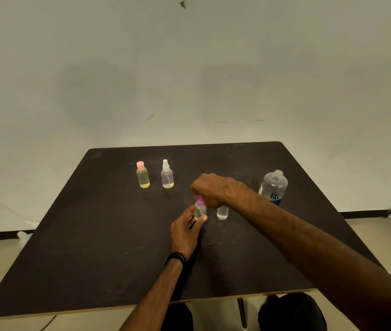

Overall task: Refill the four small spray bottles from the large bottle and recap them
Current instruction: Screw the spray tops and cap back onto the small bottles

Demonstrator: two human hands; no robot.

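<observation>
A dark, scuffed table stands against a pale wall that carries a small dark mark high up; a black skirting strip runs along the foot of the wall, and light floor shows on either side; the table's near edge is pale. At the far left stands a small bottle with a pink cap, holding yellowish liquid; just beside it, to its right, a clear spray bottle with a white sprayer holds clear liquid; at the far right the large bottle stands upright with its neck uncapped, clear in the upper part above a blue-and-white label. Near the middle of the table the left hand grips the body of a small clear bottle, thumb curled round its side; the right hand reaches in from above, its fingers closed on the purple spray cap at that bottle's neck. Just to the right, partly hidden under the right hand, stands another small clear bottle; whether it is capped cannot be told.
</observation>
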